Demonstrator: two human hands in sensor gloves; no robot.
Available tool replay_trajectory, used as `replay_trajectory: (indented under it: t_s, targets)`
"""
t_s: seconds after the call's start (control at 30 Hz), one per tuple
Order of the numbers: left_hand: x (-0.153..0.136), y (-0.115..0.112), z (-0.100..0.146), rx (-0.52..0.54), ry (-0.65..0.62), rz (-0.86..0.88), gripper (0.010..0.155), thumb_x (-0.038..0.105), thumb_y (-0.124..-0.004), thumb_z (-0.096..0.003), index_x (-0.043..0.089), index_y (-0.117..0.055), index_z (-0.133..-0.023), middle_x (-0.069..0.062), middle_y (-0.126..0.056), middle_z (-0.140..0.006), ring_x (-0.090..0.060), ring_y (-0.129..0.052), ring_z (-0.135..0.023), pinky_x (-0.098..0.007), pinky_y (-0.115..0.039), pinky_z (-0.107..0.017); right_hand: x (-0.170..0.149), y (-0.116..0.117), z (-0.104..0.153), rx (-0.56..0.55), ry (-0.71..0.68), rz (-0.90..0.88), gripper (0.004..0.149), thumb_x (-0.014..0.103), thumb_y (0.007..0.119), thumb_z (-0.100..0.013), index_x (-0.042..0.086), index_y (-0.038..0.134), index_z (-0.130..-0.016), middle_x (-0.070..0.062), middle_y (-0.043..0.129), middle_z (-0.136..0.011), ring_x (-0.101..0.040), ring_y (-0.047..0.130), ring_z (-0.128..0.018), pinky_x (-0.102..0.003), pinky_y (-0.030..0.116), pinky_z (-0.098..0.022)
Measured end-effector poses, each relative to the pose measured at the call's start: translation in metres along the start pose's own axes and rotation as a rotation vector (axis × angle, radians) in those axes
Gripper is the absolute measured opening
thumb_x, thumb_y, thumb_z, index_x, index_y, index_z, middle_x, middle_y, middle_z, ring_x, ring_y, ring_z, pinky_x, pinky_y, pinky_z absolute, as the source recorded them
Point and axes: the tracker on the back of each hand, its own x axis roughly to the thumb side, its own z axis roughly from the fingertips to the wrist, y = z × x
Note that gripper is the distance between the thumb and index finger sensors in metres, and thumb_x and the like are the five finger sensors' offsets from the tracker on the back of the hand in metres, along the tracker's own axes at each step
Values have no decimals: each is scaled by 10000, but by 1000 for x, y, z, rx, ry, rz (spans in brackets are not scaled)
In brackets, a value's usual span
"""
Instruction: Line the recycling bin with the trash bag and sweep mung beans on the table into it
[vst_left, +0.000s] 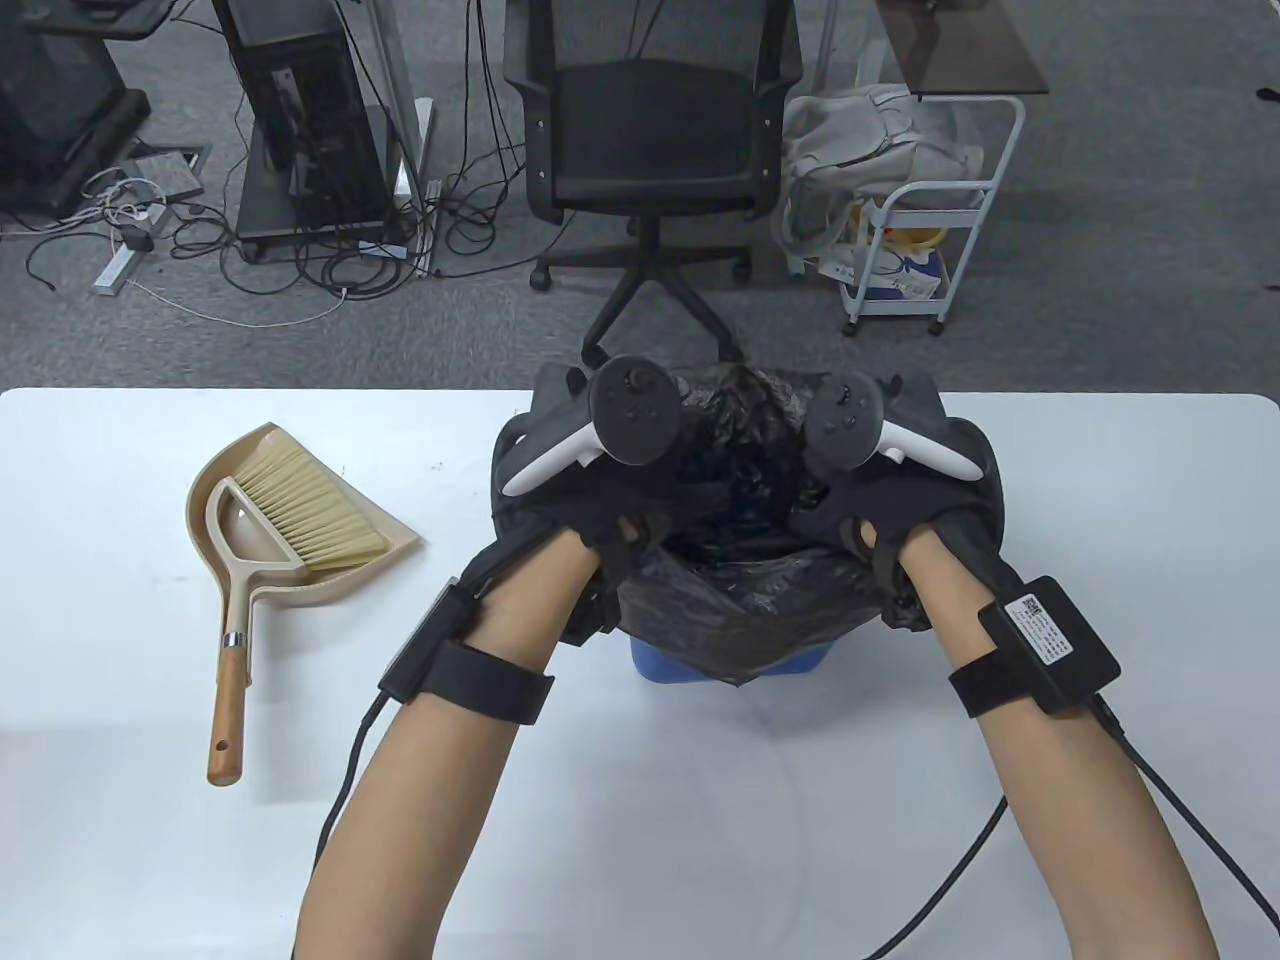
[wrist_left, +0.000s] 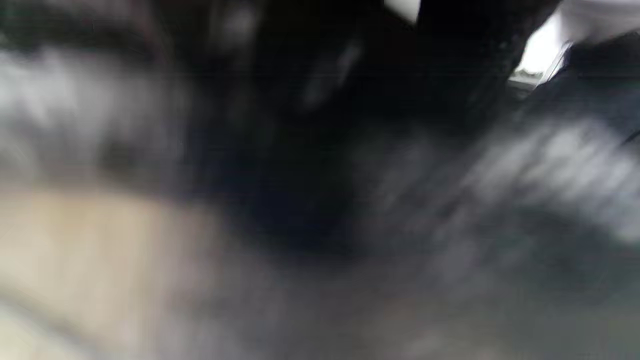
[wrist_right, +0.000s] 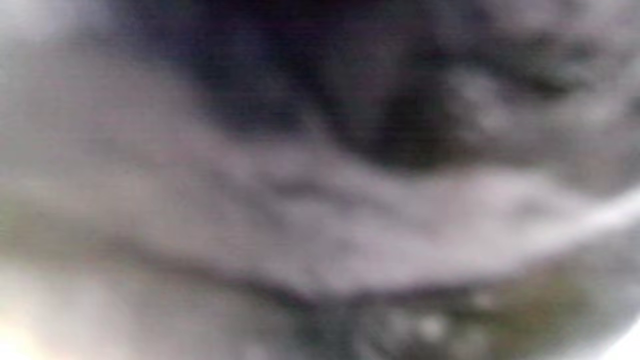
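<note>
Our fingers are hidden inside the black trash bag (vst_left: 720, 600), so we cannot tell their grip. Our left hand (vst_left: 575, 490) and right hand (vst_left: 870, 490) reach into its mouth over the blue bin (vst_left: 690, 668) on the bench (vst_left: 150, 850). We judge lining underway; next, fold edges over the rim. No beans visible.

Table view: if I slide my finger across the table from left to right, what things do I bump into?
Dustpan with the brush on it → left hand → trash bag → right hand.
</note>
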Motion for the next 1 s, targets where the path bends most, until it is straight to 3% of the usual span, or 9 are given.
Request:
replay_trajectory:
  t_s: [0.1, 0.3, 0.4, 0.47, 0.53, 0.63, 0.73, 0.9, 1.0]
  targets:
    - [-16, -20, -10, -115, 23, 27, 832, 571, -864, -475, 64, -723, -1120, -322, -158, -1242, -785, -127, -997, -852, -325, -700, -7, 6, 2, 4, 17, 18, 887, 485, 852, -459, 27, 548, -1156, -384, -20, -1096, -747, 146, -950, -797, 355, -659]
    - [-19, -30, -9, -135, 21, 19, 707, 465, -855, -523, 27, -781, -1073, -250, -99, -1245, -745, -22, -989, -835, -281, -711, -11, 9, 2, 4, 5, -16, 840, 470, 843, -472, -3, 602, -1123, -354, -50, -1092, -754, 166, -948, -790, 382, -658]
    - [-18, -29, -8, -150, 27, 7, 665, 443, -856, -527, 35, -812, -1050, -234, -182, -1261, -750, -59, -986, -841, -283, -702, -10, 4, 8, -3, -27, -12, 814, 477, 820, -478, 31, 614, -1127, -331, -10, -1115, -753, 172, -949, -795, 382, -655]
    - [-17, -26, -5, -131, 18, 4, 678, 461, -860, -516, 58, -806, -1059, -241, -239, -1265, -762, -75, -984, -854, -267, -681, -10, -4, 17, -47, -54, -48, 786, 465, 811, -484, 61, 614, -1129, -296, 33, -1140, -760, 179, -946, -800, 380, -650]
    - [-16, -17, 3, -49, -29, 21, 705, 500, -859, -500, 61, -817, -1050, -255, -312, -1264, -777, -128, -987, -864, -275, -668, -10, -19, 36, -197, -123, -89, 738, 450, 822, -482, 74, 682, -1102, -280, 144, -1172, -767, 240, -952, -809, 399, -639]
    - [-13, -5, 18, 33, -85, 74, 725, 529, -855, -493, 74, -817, -1056, -251, -378, -1269, -795, -174, -994, -879, -271, -658, -12, -26, 51, -249, -144, -99, 709, 451, 824, -485, 96, 718, -1090, -299, 200, -1181, -775, 282, -954, -816, 417, -633]
    - [-9, -3, 29, 33, -113, 43, 743, 549, -840, -494, 88, -795, -1076, -253, -374, -1273, -803, -179, -995, -883, -277, -658, -13, -14, 48, -129, -104, -48, 779, 471, 819, -485, 91, 627, -1137, -345, 103, -1155, -788, 252, -949, -818, 412, -638]
    - [-18, -18, 26, -63, -25, -18, 757, 502, -812, -520, 69, -701, -1131, -312, -269, -1256, -805, -144, -981, -877, -283, -663, -19, 1, 34, -85, -45, -29, 817, 472, 804, -488, 77, 556, -1158, -372, 58, -1126, -777, 245, -947, -809, 421, -639]
    - [-26, -25, 22, -111, -27, 55, 840, 524, -799, -525, 86, -543, -1196, -271, -46, -1232, -776, -31, -962, -864, -267, -681, -24, 5, 27, -27, -3, -56, 866, 484, 791, -495, 76, 460, -1184, -378, -7, -1104, -781, 209, -942, -808, 409, -644]
